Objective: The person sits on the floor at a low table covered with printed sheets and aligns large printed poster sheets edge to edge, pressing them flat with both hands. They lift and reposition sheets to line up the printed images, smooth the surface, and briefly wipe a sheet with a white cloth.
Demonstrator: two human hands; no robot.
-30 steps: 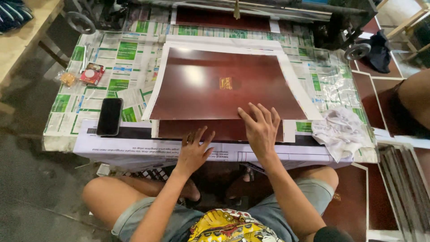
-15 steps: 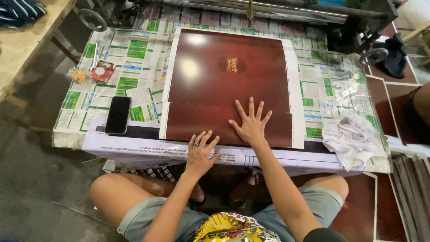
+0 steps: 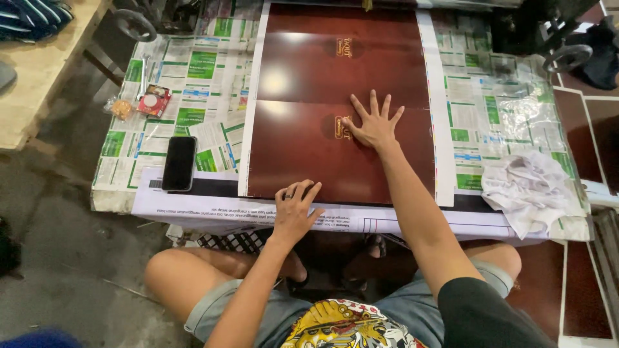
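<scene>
Low table [image 3: 193,77] covered in newspaper; we press our right hand [image 3: 371,122], fingers spread flat, on the brown sheet [image 3: 309,148] mid-table. Left hand [image 3: 295,209] rests loosely spread at its near edge, phone [image 3: 179,163] alongside.

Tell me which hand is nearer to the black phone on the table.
Left. The left hand rests at the table's near edge, just right of the black phone. The right hand lies spread on the dark red sheet, farther off.
</scene>
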